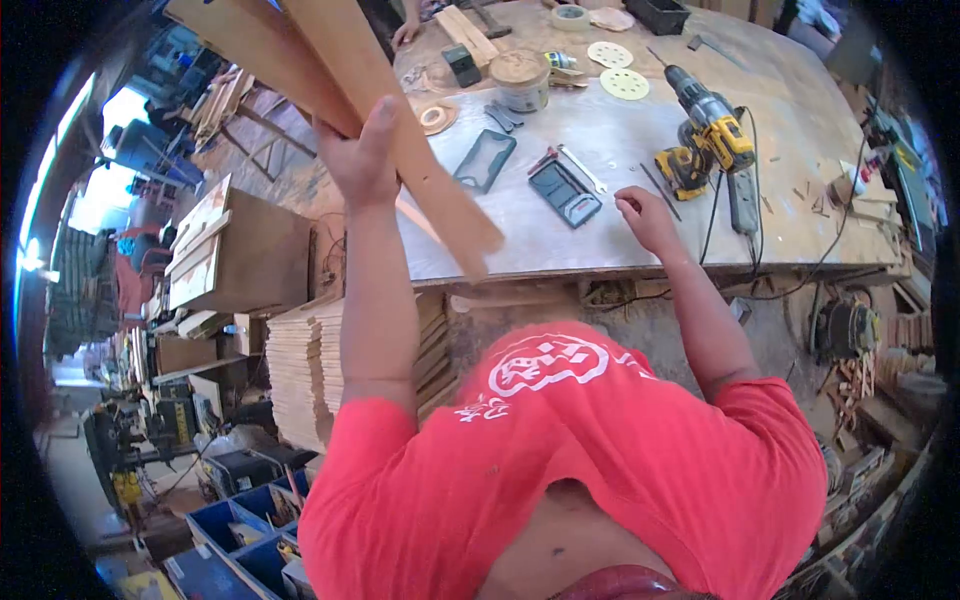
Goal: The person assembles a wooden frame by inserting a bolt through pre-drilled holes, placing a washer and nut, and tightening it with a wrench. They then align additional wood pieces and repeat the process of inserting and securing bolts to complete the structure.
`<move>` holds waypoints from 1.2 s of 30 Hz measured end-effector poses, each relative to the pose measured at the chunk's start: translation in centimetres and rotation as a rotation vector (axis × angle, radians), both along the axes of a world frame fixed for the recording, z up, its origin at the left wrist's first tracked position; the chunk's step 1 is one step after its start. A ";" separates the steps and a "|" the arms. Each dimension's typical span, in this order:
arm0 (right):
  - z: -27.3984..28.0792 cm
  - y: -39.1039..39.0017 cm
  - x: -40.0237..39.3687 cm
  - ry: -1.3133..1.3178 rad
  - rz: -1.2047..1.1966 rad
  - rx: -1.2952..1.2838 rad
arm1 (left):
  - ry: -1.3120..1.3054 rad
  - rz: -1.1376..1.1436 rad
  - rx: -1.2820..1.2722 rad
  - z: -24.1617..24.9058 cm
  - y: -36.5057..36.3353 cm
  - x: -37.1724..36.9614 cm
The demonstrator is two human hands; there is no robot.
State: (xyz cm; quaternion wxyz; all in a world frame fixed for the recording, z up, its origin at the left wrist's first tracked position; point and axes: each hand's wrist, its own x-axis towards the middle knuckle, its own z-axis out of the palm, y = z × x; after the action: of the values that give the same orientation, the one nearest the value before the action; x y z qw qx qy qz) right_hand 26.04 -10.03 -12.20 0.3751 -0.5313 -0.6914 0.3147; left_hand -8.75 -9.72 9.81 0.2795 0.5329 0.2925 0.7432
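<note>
My left hand (362, 165) is raised at the left of the bench, its fingers closed round long wooden boards (432, 190). The boards slant from the top left down over the bench's front edge. My right hand (648, 220) is low over the bench near the front edge, its fingers curled together. Whatever it may hold is too small to name. Just left of it lie a wrench (583, 168) and a dark bit case (565, 192). A thin dark rod (660, 191) lies to its right. Beyond that stands a yellow and black cordless drill (712, 132).
On the workbench (530, 250) are an empty grey case frame (486, 160), a tub (520, 82), sanding discs (624, 84), a tape roll (436, 118) and a power strip (742, 203) with cables. Stacked wooden panels (310, 365) stand below left. Another person's hand (405, 34) shows at the far edge.
</note>
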 end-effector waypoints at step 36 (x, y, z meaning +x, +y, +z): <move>-0.3 5.4 -1.4 -0.503 0.148 -0.044 | 0.041 -0.155 -0.152 -2.3 3.2 -1.0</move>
State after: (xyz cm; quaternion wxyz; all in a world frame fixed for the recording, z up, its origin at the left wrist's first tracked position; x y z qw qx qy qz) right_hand 24.65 -4.61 -12.49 0.1560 -0.5487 -0.7929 0.2143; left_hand -9.71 -6.52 7.52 0.3698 0.5462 0.3116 0.6840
